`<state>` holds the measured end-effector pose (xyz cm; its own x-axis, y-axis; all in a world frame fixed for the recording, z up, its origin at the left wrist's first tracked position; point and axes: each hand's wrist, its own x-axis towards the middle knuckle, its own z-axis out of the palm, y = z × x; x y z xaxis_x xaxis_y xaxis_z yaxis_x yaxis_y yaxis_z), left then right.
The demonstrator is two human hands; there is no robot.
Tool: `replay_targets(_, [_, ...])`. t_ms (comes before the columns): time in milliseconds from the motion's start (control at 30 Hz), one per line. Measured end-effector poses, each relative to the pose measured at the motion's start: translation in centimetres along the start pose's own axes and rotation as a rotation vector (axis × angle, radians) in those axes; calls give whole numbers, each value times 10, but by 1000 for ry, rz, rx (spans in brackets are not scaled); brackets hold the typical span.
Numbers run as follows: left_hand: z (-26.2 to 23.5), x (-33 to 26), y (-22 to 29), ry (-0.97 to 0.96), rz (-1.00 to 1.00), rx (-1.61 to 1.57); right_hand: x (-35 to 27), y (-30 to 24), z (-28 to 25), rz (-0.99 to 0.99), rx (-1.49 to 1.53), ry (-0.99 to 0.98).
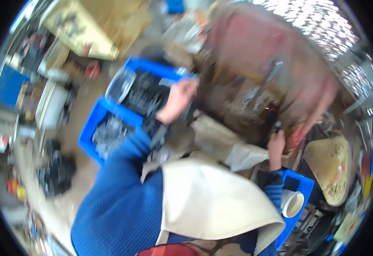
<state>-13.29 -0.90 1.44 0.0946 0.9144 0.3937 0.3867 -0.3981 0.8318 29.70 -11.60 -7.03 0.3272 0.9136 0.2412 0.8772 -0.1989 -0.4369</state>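
My left hand is over the right edge of a blue bin that holds many dark, thin pieces. Its fingers look curled together, but blur hides what they may hold. Farther right, my right hand is closed around a small dark tool whose kind I cannot make out. That hand is beside the lower right side of a large reddish-brown machine or bench, with a brown, dirty work surface in its middle.
A second blue bin with greyish clear pieces adjoins the first. At my right stand another blue bin with a white cup-like container, and a cream stool seat. Black bags lie on the floor at left.
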Motion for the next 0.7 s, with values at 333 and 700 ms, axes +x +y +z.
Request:
replay_targets(333, [-178, -124, -128, 575, -511, 268, 0, -12, 3, -57, -235, -48])
replay_targets(700, [-152, -137, -110, 397, -487, 640, -1, -8, 1, -56, -235, -87])
